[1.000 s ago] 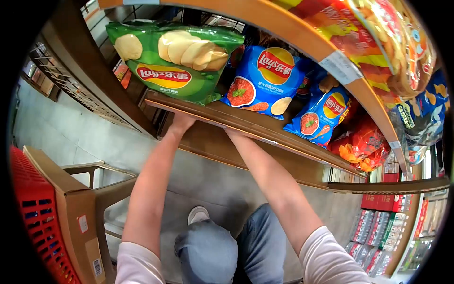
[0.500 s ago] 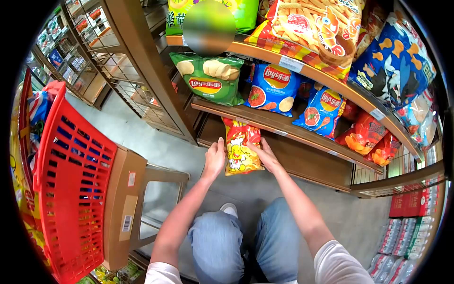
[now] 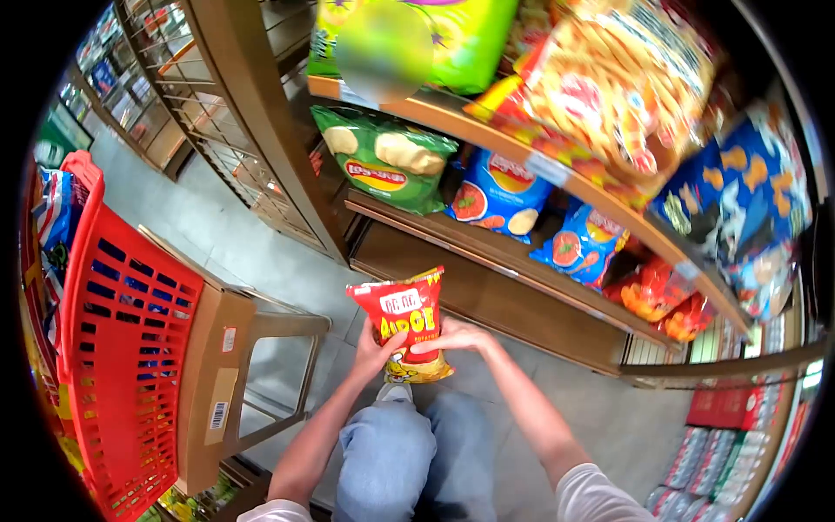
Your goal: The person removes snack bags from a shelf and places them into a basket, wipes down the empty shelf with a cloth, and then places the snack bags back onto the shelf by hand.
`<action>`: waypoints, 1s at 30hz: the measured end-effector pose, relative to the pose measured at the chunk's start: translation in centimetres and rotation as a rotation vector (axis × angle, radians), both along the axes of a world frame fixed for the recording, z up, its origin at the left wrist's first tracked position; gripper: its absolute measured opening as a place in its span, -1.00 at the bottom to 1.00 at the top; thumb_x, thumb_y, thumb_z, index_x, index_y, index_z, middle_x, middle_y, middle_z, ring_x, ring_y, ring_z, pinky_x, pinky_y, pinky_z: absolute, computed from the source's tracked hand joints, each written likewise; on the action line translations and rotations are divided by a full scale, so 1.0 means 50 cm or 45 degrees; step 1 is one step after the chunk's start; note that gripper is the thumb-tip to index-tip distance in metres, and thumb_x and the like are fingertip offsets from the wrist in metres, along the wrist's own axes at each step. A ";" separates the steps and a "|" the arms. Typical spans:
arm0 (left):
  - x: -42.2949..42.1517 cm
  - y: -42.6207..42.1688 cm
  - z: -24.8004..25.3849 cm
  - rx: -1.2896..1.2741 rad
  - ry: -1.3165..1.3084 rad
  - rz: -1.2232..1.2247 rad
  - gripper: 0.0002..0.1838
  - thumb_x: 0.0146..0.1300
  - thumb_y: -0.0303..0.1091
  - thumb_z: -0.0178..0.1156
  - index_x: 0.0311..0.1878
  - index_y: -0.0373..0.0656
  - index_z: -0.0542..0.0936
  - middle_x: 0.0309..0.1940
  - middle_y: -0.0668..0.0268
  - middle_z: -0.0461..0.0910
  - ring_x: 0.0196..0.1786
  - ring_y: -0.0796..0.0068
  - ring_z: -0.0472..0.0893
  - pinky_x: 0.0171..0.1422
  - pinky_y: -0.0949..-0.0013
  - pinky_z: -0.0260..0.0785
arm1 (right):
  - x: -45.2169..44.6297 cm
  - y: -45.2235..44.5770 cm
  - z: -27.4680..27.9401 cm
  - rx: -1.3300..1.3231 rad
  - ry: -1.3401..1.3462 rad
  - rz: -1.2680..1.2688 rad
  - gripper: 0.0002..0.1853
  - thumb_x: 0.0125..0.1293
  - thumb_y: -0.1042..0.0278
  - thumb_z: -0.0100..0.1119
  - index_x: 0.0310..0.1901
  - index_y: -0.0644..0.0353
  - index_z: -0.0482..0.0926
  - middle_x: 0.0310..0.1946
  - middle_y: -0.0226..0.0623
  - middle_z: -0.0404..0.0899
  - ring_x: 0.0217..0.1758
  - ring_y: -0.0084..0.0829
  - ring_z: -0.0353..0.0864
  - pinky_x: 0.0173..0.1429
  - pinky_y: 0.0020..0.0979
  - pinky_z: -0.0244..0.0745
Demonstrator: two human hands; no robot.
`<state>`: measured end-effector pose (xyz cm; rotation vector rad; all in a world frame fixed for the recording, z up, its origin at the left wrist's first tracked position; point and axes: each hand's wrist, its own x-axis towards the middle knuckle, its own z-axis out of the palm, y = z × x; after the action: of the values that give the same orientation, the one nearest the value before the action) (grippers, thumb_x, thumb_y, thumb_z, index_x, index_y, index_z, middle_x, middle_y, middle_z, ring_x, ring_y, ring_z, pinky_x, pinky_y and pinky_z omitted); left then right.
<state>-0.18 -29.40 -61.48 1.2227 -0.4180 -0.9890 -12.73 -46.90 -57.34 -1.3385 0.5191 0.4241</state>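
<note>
A red and yellow bag of potato chips (image 3: 407, 306) is held upright above my knees, its printed front towards me. My left hand (image 3: 376, 348) grips its lower left side with the thumb across the front. From the right, my right hand (image 3: 454, 337) closes on the lower right side, thumb also on the front. Beyond the bag is the brown bottom shelf (image 3: 487, 304). On the shelf above it stand a green chip bag (image 3: 383, 165) and blue chip bags (image 3: 497, 193).
At my left a red plastic basket (image 3: 122, 348) filled with bagged goods rests against a cardboard box (image 3: 209, 383) on a stool (image 3: 291, 326). Larger snack bags (image 3: 609, 96) fill the upper shelf. Packs of bottles (image 3: 704, 457) stand on the floor at right.
Both hands have drawn the chip bag back from the shelf towards me. More of its printed front shows, and both thumbs now lie across it. The view has shifted and tilted slightly.
</note>
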 end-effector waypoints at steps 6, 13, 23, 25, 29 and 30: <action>0.016 0.052 0.131 -0.021 -0.074 0.079 -0.29 -0.01 -0.22 0.56 0.16 -0.25 0.43 0.03 0.26 0.57 0.09 0.46 0.55 0.23 0.30 0.40 | 0.071 0.051 0.182 -0.376 -0.386 -0.043 0.01 -0.19 0.20 0.63 0.33 0.18 0.25 0.15 -0.19 0.49 0.22 -0.34 0.47 0.33 -0.30 0.35; 0.039 0.109 0.387 0.007 0.004 0.210 -0.23 -0.10 -0.21 0.60 0.16 -0.24 0.42 0.02 0.28 0.58 0.07 0.48 0.57 0.19 0.35 0.44 | 0.108 0.119 0.418 -0.426 -0.392 -0.240 -0.18 -0.09 0.27 0.60 0.21 0.24 0.36 0.06 -0.24 0.57 0.10 -0.42 0.57 0.23 -0.37 0.44; -0.007 0.132 0.842 -0.057 0.025 0.366 -0.51 -0.05 -0.31 0.57 -0.06 -0.25 0.59 -0.17 0.31 0.68 -0.09 0.50 0.65 0.07 0.37 0.49 | 0.068 0.181 0.868 -0.533 -0.242 -0.302 -0.31 -0.08 0.10 0.61 0.07 0.24 0.53 -0.05 -0.25 0.66 0.00 -0.44 0.65 0.14 -0.36 0.52; -0.023 0.133 0.923 -0.077 0.011 0.334 -0.54 -0.05 -0.37 0.55 -0.07 -0.25 0.60 -0.16 0.30 0.69 -0.09 0.49 0.66 0.07 0.37 0.49 | 0.048 0.192 0.983 -0.657 -0.237 -0.322 -0.30 -0.08 0.07 0.61 0.06 0.24 0.53 -0.04 -0.23 0.66 0.02 -0.40 0.65 0.16 -0.35 0.51; -0.072 0.154 1.052 -0.205 0.053 0.098 -0.44 -0.03 -0.20 0.56 -0.01 -0.24 0.56 -0.13 0.32 0.67 -0.07 0.49 0.65 0.09 0.36 0.48 | -0.045 0.227 1.144 -0.728 -0.139 -0.431 -0.29 -0.10 0.07 0.61 0.07 0.23 0.52 -0.02 -0.21 0.65 0.04 -0.38 0.64 0.18 -0.33 0.50; -0.082 0.167 1.068 -0.178 0.025 -0.009 -0.27 -0.06 -0.18 0.58 0.14 -0.23 0.45 -0.01 0.27 0.61 0.05 0.45 0.60 0.19 0.33 0.44 | -0.075 0.232 1.153 -0.754 -0.202 -0.461 -0.28 -0.11 0.08 0.61 0.07 0.24 0.51 -0.01 -0.22 0.65 0.05 -0.38 0.64 0.19 -0.33 0.50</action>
<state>-4.28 -21.04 -8.08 1.0852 -0.4685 -0.9606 -16.46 -35.30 0.29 -1.7793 0.7719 -0.1526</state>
